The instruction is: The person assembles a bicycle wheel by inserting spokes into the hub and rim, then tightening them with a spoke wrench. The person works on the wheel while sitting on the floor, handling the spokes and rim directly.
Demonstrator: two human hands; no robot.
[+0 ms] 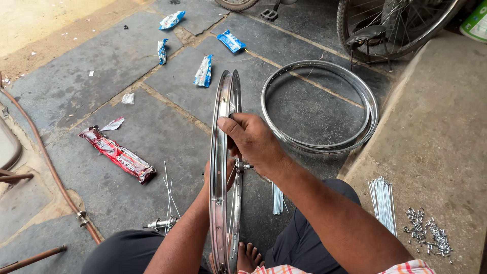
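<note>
Standing upright between the knees, a chrome rim is gripped at its top edge by the right hand; the left hand is mostly hidden behind it, grasp unclear. Few spokes are fitted. A spoke bundle, nipples and further rims lie beyond.

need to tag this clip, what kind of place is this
Most likely a small open-air bicycle repair spot on a stone-slab floor. The right hand steadies an upright wheel rim, a second bare rim lies flat nearby, and loose spokes and nipples sit on a concrete ledge.
</note>
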